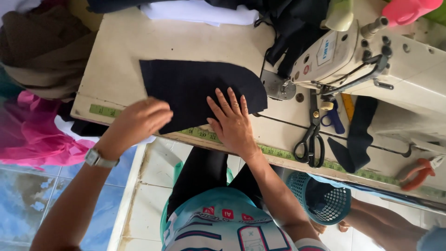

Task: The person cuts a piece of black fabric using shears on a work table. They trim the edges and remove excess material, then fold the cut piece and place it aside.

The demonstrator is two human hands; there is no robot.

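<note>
A heap of pink fabric [32, 135] lies left of the cream tabletop [116, 51]. On it, a dark navy curved cloth piece [195, 88] stretches lengthwise left to right. The left hand [139, 122] pinches its near-left edge; the right hand [232, 122] presses flat, fingers spread, on its near-right part. Right of the cloth: black scissors [311, 142] and a white sewing machine [367, 60].

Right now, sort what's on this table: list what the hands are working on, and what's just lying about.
In hand:
dark fabric piece, with the left hand at its edge and the right hand flat on it
sewing machine, right beside it

Lying about:
black scissors
orange pliers
dark fabric strip
blue basket
</note>
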